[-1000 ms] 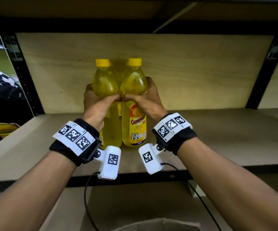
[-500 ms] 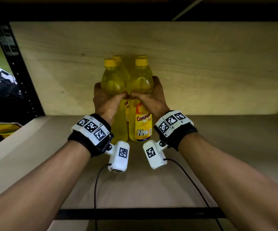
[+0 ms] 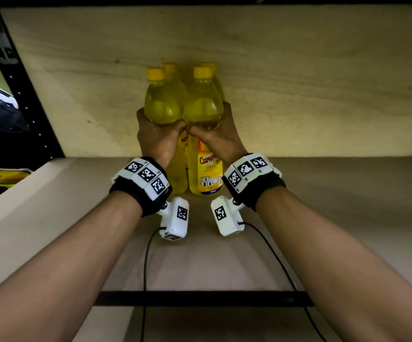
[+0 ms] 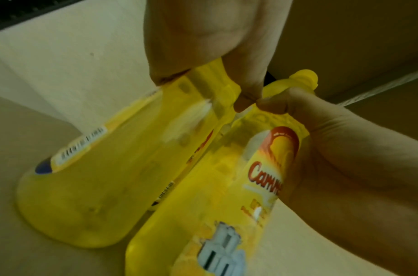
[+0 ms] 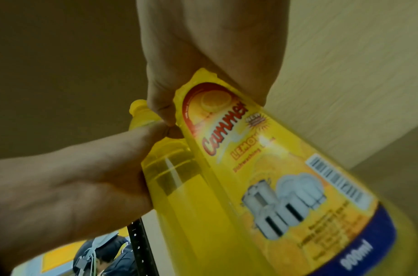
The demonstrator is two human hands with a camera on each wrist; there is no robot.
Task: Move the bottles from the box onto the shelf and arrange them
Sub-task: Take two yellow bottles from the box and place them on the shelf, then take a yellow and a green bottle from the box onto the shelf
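Two yellow bottles stand side by side on the shelf board (image 3: 323,193). My left hand (image 3: 159,137) grips the left bottle (image 3: 161,104) at its waist. My right hand (image 3: 214,135) grips the right bottle (image 3: 203,107), whose red and yellow label (image 3: 208,169) faces me. The thumbs meet between the two. Two more yellow bottles (image 3: 172,70) stand right behind them against the back panel, only caps and shoulders showing. In the left wrist view the left bottle (image 4: 103,177) and right bottle (image 4: 226,205) both rest on the board. In the right wrist view the labelled right bottle (image 5: 262,186) fills the frame.
A plywood back panel (image 3: 298,82) closes the shelf. A black perforated upright (image 3: 19,90) stands at the left edge, with dark items beyond it. The shelf's black front rail (image 3: 200,298) runs below my forearms. Wrist camera cables (image 3: 148,262) hang over the board.
Both hands have pushed the two bottles deeper into the shelf, up to the two bottles at the back. The grips are unchanged.
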